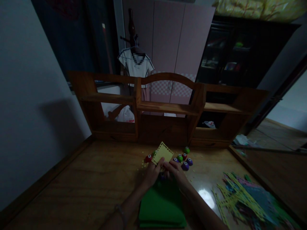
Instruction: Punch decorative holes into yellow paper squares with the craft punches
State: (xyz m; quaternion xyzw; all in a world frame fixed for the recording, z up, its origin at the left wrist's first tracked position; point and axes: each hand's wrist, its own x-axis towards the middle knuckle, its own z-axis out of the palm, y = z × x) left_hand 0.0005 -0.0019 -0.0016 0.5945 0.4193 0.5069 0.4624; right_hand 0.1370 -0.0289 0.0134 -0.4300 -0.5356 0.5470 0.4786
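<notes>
A square yellow sheet [163,152], with a row of small holes along its edges, is tilted up over the table. My left hand [154,169] is closed on its near side, the thumb lying on top. At the near corner, my right hand [174,169] has its fingers closed against the sheet, close to the left thumb. A small dark purple craft punch [162,175] shows partly between the hands; whether fingers grip it is hidden. Below the hands lies a stack of green sheets [161,204].
Several small punches stand beyond the hands, among them a red punch [148,158], a green punch [186,149] and a purple punch [185,165]. Tiny yellow scraps dot the table. Cut coloured strips [242,198] are heaped at right. A wooden shelf [165,108] borders the back.
</notes>
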